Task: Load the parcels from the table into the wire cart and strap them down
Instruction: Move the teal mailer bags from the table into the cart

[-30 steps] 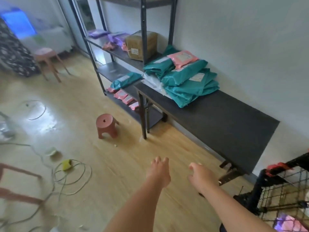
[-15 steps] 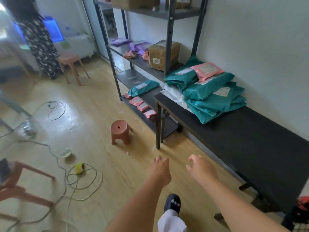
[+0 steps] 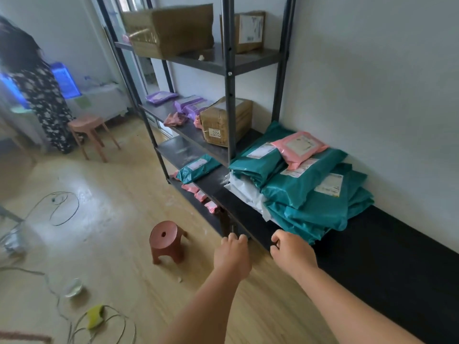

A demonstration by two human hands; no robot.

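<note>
A pile of teal parcels (image 3: 308, 194) lies on the black table (image 3: 387, 247) against the wall, with a pink parcel (image 3: 299, 147) on top and a white one (image 3: 244, 188) sticking out at its left. My left hand (image 3: 232, 256) and my right hand (image 3: 291, 252) are stretched forward side by side, near the table's front edge, just short of the pile. Both hold nothing, their fingers loosely curled. The wire cart is out of view.
A metal shelf rack (image 3: 228, 70) with cardboard boxes and small purple, pink and teal parcels stands left of the table. A low red stool (image 3: 165, 240) sits on the floor by my left hand. Cables (image 3: 62, 207) lie on the floor. A person (image 3: 37, 95) stands far left.
I have moved closer to the table; the parcel pile now lies just ahead of both hands. The wire cart at the right has dropped out of view.
</note>
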